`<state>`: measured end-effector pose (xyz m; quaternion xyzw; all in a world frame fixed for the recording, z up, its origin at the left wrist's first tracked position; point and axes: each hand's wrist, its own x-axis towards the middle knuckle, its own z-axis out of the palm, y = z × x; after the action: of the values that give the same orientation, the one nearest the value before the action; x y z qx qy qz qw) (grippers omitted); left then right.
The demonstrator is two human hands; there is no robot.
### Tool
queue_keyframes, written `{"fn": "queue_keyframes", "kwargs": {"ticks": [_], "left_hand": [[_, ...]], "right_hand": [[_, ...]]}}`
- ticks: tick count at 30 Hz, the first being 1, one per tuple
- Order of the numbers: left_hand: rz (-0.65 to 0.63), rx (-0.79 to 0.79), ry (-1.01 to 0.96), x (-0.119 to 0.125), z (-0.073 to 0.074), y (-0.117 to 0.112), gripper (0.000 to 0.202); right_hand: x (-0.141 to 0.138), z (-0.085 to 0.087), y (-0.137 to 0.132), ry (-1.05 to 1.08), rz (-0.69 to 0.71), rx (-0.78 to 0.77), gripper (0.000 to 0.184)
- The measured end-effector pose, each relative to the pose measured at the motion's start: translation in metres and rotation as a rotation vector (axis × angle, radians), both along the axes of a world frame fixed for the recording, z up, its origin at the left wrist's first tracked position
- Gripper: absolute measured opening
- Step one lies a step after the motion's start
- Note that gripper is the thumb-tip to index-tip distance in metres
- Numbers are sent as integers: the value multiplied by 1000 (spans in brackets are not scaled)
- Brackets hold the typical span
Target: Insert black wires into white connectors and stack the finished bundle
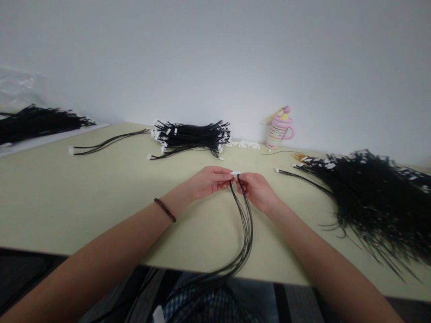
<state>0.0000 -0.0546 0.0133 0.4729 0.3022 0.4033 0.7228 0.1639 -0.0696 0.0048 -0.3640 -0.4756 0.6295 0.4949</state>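
Both hands meet above the middle of the table, closed at a small white connector (235,173). My left hand (212,181) pinches its left end, with a dark bead bracelet on that wrist. At its right end, my right hand (256,188) has thumb and fingers pressed together where the wires enter. Several thin black wires (249,229) hang from the connector in a curve over the table's front edge and down to the lap. Another white connector (158,314) shows low in the lap, blurred. The fingertips partly cover the held connector.
A stacked bundle of black cables (195,135) lies at the back. Loose white connectors (249,144) sit beside a pink cup-shaped item (279,130). A large wire heap (384,202) covers the right; another pile (40,124) lies left. A single cable (107,142) rests back left.
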Motion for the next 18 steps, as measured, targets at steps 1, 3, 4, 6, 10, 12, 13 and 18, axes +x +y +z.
{"fn": "queue_keyframes", "kwargs": {"ticks": [1,3,4,6,10,12,13,18], "left_hand": [[1,0,2,0,0,0,15],[-5,6,10,-2,1,1,16],[-12,13,13,-2,1,1,17],[-33,25,17,-4,0,2,19],[-51,26,13,-5,-1,4,21],[-62,25,10,-5,-1,4,20],[-69,27,9,-5,-1,4,20],[-79,36,11,-5,0,3,20]], "right_hand": [[1,0,0,-8,14,6,15],[3,3,0,-29,58,12,16],[5,4,0,-40,85,9,15],[7,7,0,-58,130,-1,15],[9,11,-1,-61,158,2,16],[8,11,-2,-59,154,21,16],[7,10,-2,-59,149,32,16],[7,7,0,-74,131,78,14]]}}
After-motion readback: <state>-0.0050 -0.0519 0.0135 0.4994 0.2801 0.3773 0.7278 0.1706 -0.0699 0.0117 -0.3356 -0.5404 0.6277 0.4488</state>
